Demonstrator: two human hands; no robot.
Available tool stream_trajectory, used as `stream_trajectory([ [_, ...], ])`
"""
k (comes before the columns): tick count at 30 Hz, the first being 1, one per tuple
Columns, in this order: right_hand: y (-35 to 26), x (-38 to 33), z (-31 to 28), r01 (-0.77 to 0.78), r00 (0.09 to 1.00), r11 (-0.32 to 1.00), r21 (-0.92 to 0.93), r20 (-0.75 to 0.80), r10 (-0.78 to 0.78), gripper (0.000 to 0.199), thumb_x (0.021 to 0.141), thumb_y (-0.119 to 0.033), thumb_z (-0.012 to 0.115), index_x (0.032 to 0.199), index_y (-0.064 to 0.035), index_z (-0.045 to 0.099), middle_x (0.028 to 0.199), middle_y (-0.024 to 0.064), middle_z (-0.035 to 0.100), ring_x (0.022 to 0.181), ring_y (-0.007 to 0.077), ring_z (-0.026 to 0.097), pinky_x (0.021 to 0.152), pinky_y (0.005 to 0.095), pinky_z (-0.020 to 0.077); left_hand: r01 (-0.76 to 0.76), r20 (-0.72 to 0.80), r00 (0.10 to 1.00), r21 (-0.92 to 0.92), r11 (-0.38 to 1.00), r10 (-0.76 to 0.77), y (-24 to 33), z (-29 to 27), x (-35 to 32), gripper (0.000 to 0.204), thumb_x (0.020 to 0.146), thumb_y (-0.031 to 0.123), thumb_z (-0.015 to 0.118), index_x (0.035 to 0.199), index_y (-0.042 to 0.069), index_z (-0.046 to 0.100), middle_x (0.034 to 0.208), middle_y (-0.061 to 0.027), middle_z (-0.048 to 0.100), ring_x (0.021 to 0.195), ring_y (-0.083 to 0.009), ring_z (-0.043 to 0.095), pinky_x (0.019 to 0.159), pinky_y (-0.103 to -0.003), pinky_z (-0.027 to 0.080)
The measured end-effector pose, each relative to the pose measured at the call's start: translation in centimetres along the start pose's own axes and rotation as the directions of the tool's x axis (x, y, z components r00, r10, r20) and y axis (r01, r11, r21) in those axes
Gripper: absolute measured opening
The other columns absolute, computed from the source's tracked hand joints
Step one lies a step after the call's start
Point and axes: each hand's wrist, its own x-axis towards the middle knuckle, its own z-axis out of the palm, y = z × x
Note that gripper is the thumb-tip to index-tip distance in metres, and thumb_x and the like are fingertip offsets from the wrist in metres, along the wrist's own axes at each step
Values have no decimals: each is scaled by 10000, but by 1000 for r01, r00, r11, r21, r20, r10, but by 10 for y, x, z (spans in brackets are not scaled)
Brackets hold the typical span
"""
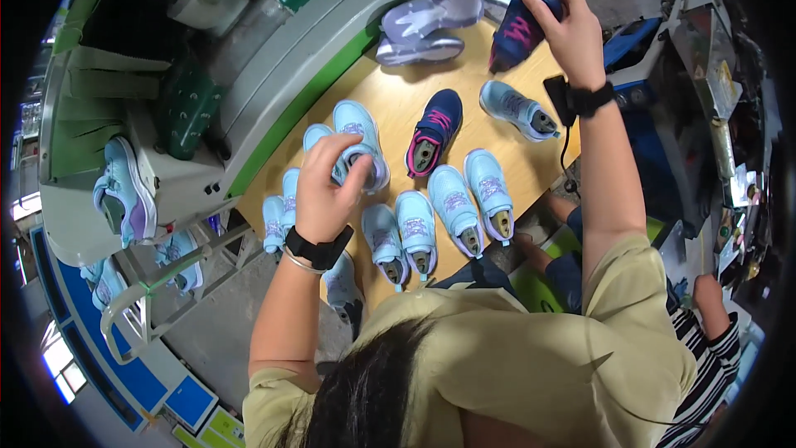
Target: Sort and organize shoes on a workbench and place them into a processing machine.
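Observation:
My left hand [325,187] grips a light blue child's shoe [358,143] near the left side of a wooden table [398,91]. My right hand [572,25] is raised at the far right and holds a navy shoe with pink lacing [518,29]. A second navy and pink shoe [434,129] lies in the table's middle. Several more light blue shoes [454,203] stand in a row along the near edge, and another one [516,108] lies under my right wrist. Both wrists wear black bands.
A lilac shoe pair [427,25] lies at the table's far end. A grey and green machine [249,58] borders the table on the left, with a light blue shoe [124,191] on its ledge. Another person's hand and striped sleeve [711,323] are at the lower right.

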Motion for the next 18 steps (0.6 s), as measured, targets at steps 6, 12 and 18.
stream_trajectory([
  [6,-109,-66,50,-501,846,701,507,459,272,334,921,-373,647,1074,-78,611,856,16,625,736,86,571,644,234,458,-412,-76,911,-152,898,405,39,6,7,871,710,179,816,1455,83,376,1475,-213,374,1376,-373,359,1128,-419,297],
  [12,-40,-193,133,-698,646,691,188,582,494,1015,777,-487,757,1457,48,226,1454,290,297,1359,380,325,1112,443,298,-239,-496,864,-264,934,81,7,-35,-11,762,790,46,705,1454,15,334,1404,-173,431,1285,-280,452,1077,-374,353],
  [18,-68,-219,165,-419,906,908,5,66,418,910,684,-24,713,1453,-52,228,1406,301,337,1365,425,293,1139,465,250,-110,-881,439,142,984,177,-20,-130,90,824,764,97,727,1456,32,285,1444,-207,364,1335,-349,378,1114,-428,292],
])
